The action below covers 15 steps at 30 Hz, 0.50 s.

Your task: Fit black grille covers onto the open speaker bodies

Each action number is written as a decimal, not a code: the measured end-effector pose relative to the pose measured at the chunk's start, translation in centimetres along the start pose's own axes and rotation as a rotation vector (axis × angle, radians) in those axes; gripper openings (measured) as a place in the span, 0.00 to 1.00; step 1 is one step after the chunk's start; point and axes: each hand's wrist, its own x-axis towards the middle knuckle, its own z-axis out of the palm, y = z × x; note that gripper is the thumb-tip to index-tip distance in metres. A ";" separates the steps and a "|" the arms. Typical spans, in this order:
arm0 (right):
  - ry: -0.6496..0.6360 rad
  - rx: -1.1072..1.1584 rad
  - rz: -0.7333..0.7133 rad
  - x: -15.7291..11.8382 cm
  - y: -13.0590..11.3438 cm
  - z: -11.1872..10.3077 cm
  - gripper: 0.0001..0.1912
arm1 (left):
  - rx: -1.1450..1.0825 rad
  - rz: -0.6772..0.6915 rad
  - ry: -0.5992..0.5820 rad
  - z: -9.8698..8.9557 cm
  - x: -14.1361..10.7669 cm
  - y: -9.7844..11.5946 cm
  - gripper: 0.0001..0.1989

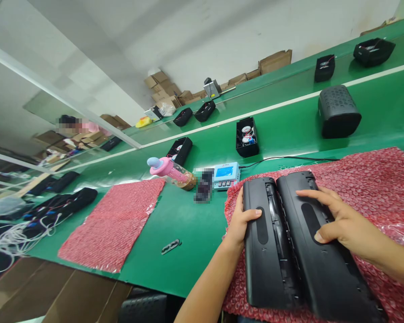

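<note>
Head view: Left hand (pixel 244 220), half curled, and right hand (pixel 340 222), fingers spread, grip two long black cases (pixel 257 269) side by side on red bubble wrap (pixel 366 179); beyond, one open black box (pixel 247 137) holds two white discs and red wires, near one pink-lidded bottle (pixel 171 172) containing brown liquid

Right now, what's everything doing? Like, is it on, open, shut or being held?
Left hand: gripping the left black shell.
Right hand: on the right black shell, thumb and index finger apart.
Left black shell: held.
Right black shell: touched, beside the left one.
Blue-and-white device: screen lit.
Black cable: connected to the device.
Pink-topped bottle: lid on.
Left bubble wrap: spread out.
</note>
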 end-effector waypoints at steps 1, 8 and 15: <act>0.001 -0.003 0.004 0.0 -0.1 0.0 0.43 | -0.002 0.003 0.001 0.0 0.0 0.0 0.54; 0.007 -0.020 0.017 -0.2 -0.4 0.1 0.43 | -0.019 0.006 -0.020 0.1 0.0 0.1 0.54; 0.002 -0.001 0.018 -0.1 -0.1 0.0 0.42 | -0.032 0.007 -0.022 0.1 0.0 0.0 0.53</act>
